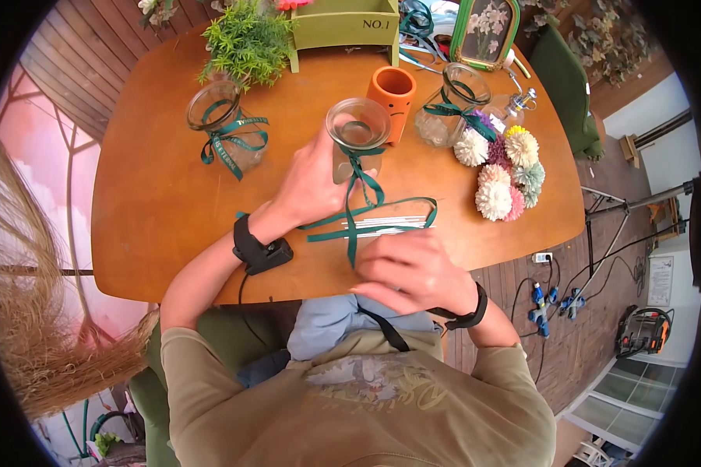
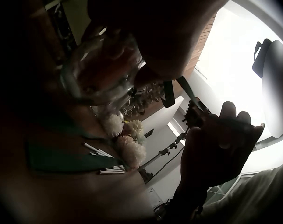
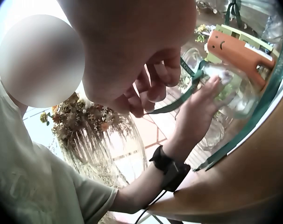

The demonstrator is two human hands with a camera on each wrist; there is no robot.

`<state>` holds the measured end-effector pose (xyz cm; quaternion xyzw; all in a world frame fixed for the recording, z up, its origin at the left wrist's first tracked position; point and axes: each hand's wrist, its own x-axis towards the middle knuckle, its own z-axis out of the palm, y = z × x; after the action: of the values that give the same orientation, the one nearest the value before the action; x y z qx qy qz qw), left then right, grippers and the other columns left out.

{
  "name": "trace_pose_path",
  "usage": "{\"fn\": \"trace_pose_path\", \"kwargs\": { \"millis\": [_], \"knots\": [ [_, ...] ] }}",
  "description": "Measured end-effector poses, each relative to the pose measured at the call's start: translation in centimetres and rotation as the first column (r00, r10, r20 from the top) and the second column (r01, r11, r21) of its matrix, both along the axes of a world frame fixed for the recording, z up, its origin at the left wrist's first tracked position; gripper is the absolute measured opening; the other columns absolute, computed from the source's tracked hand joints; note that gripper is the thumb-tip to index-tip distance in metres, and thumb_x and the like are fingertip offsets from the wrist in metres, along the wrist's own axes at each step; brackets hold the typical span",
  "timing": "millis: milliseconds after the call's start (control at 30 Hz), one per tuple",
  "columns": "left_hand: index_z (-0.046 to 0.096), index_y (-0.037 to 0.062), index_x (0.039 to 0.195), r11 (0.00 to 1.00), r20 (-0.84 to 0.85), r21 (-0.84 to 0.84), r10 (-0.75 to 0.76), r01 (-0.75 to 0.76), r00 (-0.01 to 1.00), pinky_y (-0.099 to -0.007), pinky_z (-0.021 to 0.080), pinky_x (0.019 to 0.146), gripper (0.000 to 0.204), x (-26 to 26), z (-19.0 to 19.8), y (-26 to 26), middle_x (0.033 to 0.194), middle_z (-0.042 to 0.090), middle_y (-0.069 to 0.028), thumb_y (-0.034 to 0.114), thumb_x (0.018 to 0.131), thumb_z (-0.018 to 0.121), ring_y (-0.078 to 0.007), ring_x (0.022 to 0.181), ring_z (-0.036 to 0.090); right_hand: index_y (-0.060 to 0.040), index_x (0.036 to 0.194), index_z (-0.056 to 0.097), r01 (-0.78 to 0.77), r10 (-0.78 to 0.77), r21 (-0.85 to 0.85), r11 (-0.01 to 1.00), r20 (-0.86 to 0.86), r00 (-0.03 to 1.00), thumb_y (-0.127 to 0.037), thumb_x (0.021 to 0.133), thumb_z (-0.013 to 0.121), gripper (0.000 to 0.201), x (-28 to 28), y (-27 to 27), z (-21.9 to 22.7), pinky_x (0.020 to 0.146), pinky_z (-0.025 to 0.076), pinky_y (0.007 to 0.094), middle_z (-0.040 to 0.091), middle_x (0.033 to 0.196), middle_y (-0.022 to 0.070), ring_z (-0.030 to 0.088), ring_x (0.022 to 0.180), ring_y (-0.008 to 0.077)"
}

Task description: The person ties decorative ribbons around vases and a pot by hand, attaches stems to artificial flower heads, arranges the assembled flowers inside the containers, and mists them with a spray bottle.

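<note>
My left hand (image 1: 311, 187) grips a clear glass vase (image 1: 358, 138) round its side and holds it tilted above the wooden table. A dark green ribbon (image 1: 354, 162) is tied round the vase's neck, with a loop and tails hanging at the front. Nearer my body, my right hand (image 1: 414, 268) has its fingers curled and pinches one ribbon tail, which runs from the knot to the fingertips in the right wrist view. Below the hands, another length of green ribbon (image 1: 420, 201) lies loosely over several thin white sticks (image 1: 389, 222).
Ribboned glass vases stand left (image 1: 245, 152) and right (image 1: 436, 128). An orange pot (image 1: 399, 109) with a drawn face is just behind the held vase. Pompom flowers (image 1: 494, 198) lie at right. Behind are a leafy plant (image 1: 249, 43), a green planter (image 1: 343, 29) and a picture frame (image 1: 462, 35).
</note>
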<state>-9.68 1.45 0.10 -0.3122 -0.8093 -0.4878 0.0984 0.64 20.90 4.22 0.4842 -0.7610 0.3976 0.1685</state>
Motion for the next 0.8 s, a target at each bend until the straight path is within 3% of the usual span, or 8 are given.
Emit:
{"fn": "trace_pose_path", "kwargs": {
  "millis": [100, 133, 200, 433, 533, 667, 733, 800],
  "knots": [
    [0.042, 0.0062, 0.143, 1.0, 0.069, 0.004, -0.004, 0.003, 0.998, -0.0415, 0.053, 0.099, 0.073, 0.1, 0.1, -0.1, 0.129, 0.066, -0.0174, 0.018, 0.085, 0.084, -0.0349, 0.118, 0.068, -0.0042, 0.089, 0.068, 0.364, -0.358, -0.083, 0.928, 0.082, 0.93, -0.016, 0.082, 0.085, 0.022, -1.0, 1.1, -0.1, 0.049, 0.044, 0.0313, 0.059, 0.074, 0.0038, 0.057, 0.057, 0.0163],
    [0.042, 0.0062, 0.143, 1.0, 0.065, 0.005, -0.007, 0.006, 0.998, -0.0415, 0.053, 0.099, 0.073, 0.1, 0.1, -0.1, 0.129, 0.066, -0.0174, 0.018, 0.085, 0.084, -0.0349, 0.118, 0.068, -0.0042, 0.089, 0.068, 0.367, -0.361, -0.085, 0.926, 0.079, 0.929, -0.016, 0.082, 0.085, 0.022, -1.5, 0.9, 0.3, 0.049, 0.044, 0.0313, 0.059, 0.074, 0.0038, 0.057, 0.057, 0.0163],
    [0.042, 0.0069, 0.144, 1.0, 0.046, 0.009, 0.023, -0.024, 0.999, -0.0419, 0.053, 0.099, 0.072, 0.2, -0.1, -0.1, 0.129, 0.066, -0.0169, 0.013, 0.084, 0.081, -0.0359, 0.118, 0.068, -0.0019, 0.094, 0.067, 0.62, -0.569, -0.045, 0.783, 0.349, 0.744, -0.017, 0.086, 0.084, 0.024, -3.0, -0.1, 1.2, 0.049, 0.044, 0.0289, 0.063, 0.074, 0.005, 0.057, 0.057, 0.0123],
    [0.042, 0.008, 0.145, 0.999, 0.036, -0.016, 0.042, -0.042, 0.998, -0.043, 0.053, 0.1, 0.073, 0.1, 0.0, -0.5, 0.13, 0.066, -0.0171, 0.01, 0.083, 0.078, -0.0379, 0.121, 0.066, 0.0001, 0.094, 0.065, 0.604, -0.524, -0.224, 0.765, 0.331, 0.785, -0.01, 0.091, 0.079, 0.017, -5.3, -1.9, -0.2, 0.048, 0.042, 0.0274, 0.062, 0.072, 0.0051, 0.054, 0.052, 0.0108],
    [0.042, 0.0053, 0.144, 0.999, 0.043, 0.022, 0.026, -0.027, 0.999, -0.0496, 0.054, 0.097, 0.072, 0.3, 0.3, -0.2, 0.128, 0.066, -0.023, 0.012, 0.082, 0.079, -0.0455, 0.119, 0.064, 0.0003, 0.093, 0.065, 0.575, -0.498, -0.276, 0.77, 0.303, 0.812, -0.002, 0.092, 0.074, 0.009, -4.4, -1.1, -0.2, 0.047, 0.041, 0.0274, 0.062, 0.071, 0.0053, 0.056, 0.052, 0.0113],
    [0.044, 0.0069, 0.142, 0.998, 0.037, 0.031, 0.048, -0.05, 0.998, -0.0452, 0.053, 0.099, 0.074, 0.3, 0.2, -0.1, 0.129, 0.066, -0.0186, 0.02, 0.082, 0.085, -0.0389, 0.119, 0.066, -0.0011, 0.088, 0.065, 0.111, -0.109, -0.179, 0.977, 0.022, 0.994, 0.001, 0.088, 0.068, 0.003, -1.6, -0.9, 0.2, 0.046, 0.044, 0.0344, 0.059, 0.071, 0.0085, 0.056, 0.052, 0.0228],
    [0.045, 0.0097, 0.142, 0.998, 0.026, 0.023, 0.062, -0.062, 0.998, -0.0414, 0.053, 0.1, 0.074, 0.2, 0.2, -0.1, 0.129, 0.068, -0.0149, 0.022, 0.082, 0.087, -0.0331, 0.118, 0.068, -0.0016, 0.088, 0.066, -0.003, 0.012, -0.115, 0.993, 0.079, 0.997, -0.003, 0.088, 0.069, 0.004, 0.2, -1.1, 0.8, 0.049, 0.046, 0.0372, 0.06, 0.074, 0.0092, 0.058, 0.055, 0.0263],
    [0.045, 0.0097, 0.141, 0.999, 0.094, -0.002, 0.043, -0.043, 0.995, -0.0411, 0.053, 0.099, 0.077, 0.3, 0.4, -0.2, 0.128, 0.068, -0.0139, 0.028, 0.081, 0.089, -0.0315, 0.117, 0.068, -0.0046, 0.084, 0.067, -0.276, 0.256, 0.06, 0.959, 0.225, 0.94, -0.003, 0.086, 0.071, 0.005, 1.1, -1.4, 1.2, 0.051, 0.047, 0.033, 0.064, 0.073, 0.0066, 0.061, 0.058, 0.0234]
  ]
}}
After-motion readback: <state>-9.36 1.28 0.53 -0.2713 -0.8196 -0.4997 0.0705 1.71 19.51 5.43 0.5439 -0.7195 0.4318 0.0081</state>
